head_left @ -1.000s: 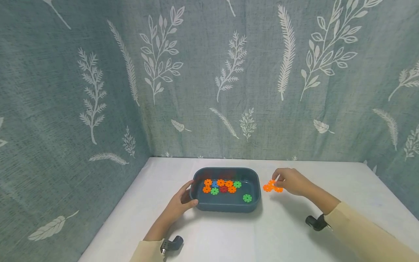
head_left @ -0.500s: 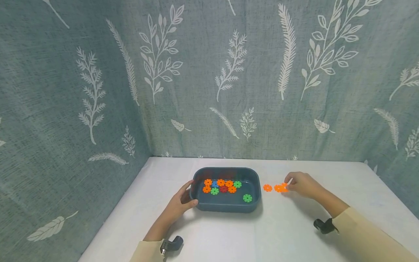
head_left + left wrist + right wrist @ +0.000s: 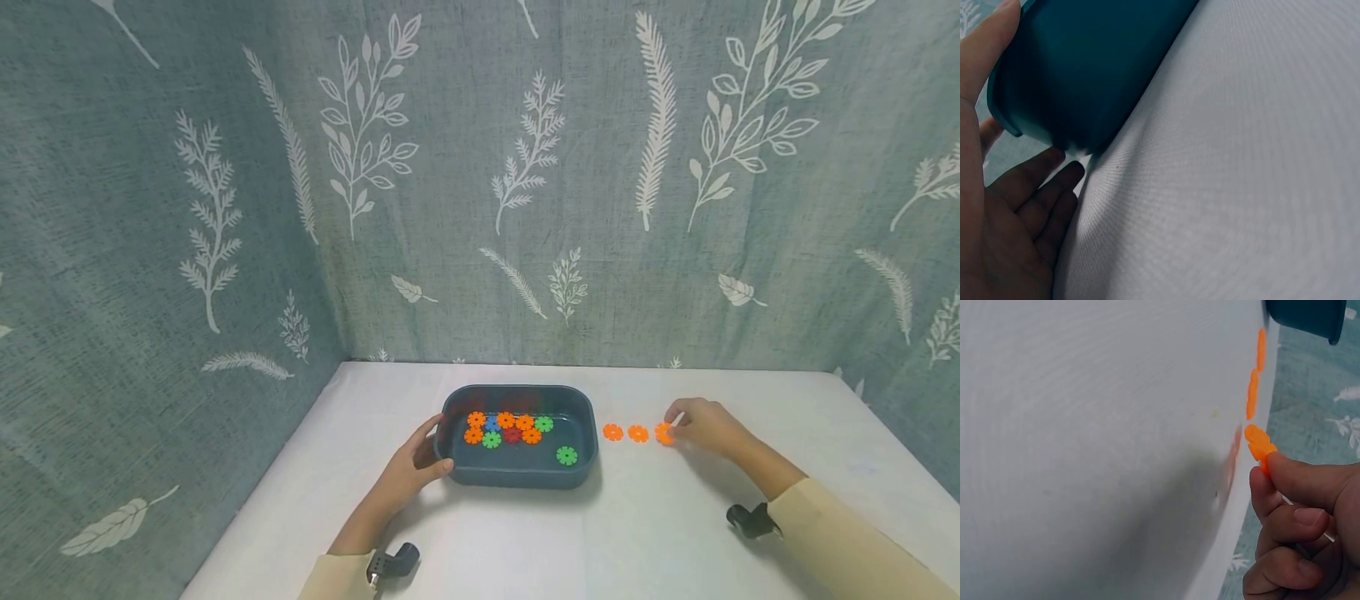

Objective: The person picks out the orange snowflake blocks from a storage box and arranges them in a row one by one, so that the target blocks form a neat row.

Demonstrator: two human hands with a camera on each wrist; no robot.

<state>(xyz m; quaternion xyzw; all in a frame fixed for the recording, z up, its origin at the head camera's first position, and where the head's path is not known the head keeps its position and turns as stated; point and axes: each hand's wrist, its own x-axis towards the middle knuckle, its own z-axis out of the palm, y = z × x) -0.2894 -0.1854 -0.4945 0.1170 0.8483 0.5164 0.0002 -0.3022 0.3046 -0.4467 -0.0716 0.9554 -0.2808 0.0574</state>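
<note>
My left hand holds the left end of a dark teal tray, thumb at its front corner and index finger at the rim. In the left wrist view the other fingers curve loosely beside the tray wall. To the tray's right, my right hand pinches an orange notched plastic disc between thumb and index finger. That disc is tilted, close over the table in the right wrist view. Two more orange discs, one nearer the tray and one in the middle, lie flat in a row with it.
Inside the tray are several notched discs: orange, blue, dark red and green, one green disc lying apart at the front right. A white cloth covers the table. Patterned curtains stand behind and left.
My right hand has moved right, carrying an orange disc away from the other two. The three orange discs, earlier clustered together, now stand spaced in a row. My left hand and the tray stay put.
</note>
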